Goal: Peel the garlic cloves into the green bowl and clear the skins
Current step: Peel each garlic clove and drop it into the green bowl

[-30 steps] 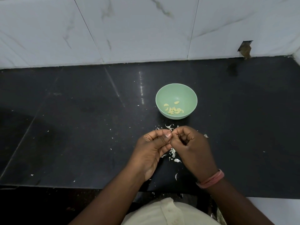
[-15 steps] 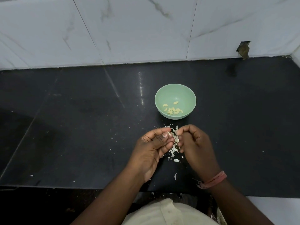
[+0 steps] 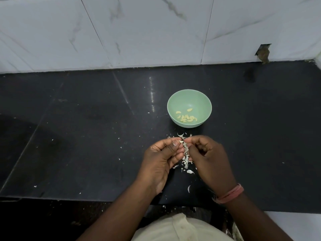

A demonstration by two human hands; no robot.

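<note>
A green bowl (image 3: 189,101) stands on the black counter (image 3: 86,136) with several peeled garlic cloves (image 3: 186,117) at its bottom. Just in front of it my left hand (image 3: 162,159) and my right hand (image 3: 208,159) meet, fingers curled. Between their fingertips they pinch a small garlic clove (image 3: 181,141) with papery skin hanging from it. A heap of white garlic skins (image 3: 186,160) lies on the counter under and between my hands. Most of the clove is hidden by my fingers.
Small skin flakes (image 3: 189,188) are scattered over the counter toward its front edge. A white marble-tiled wall (image 3: 156,32) rises behind the counter, with a broken notch (image 3: 263,53) at the right.
My hands have drawn slightly apart, and a strip of skin now shows between them. The bowl has not moved.
</note>
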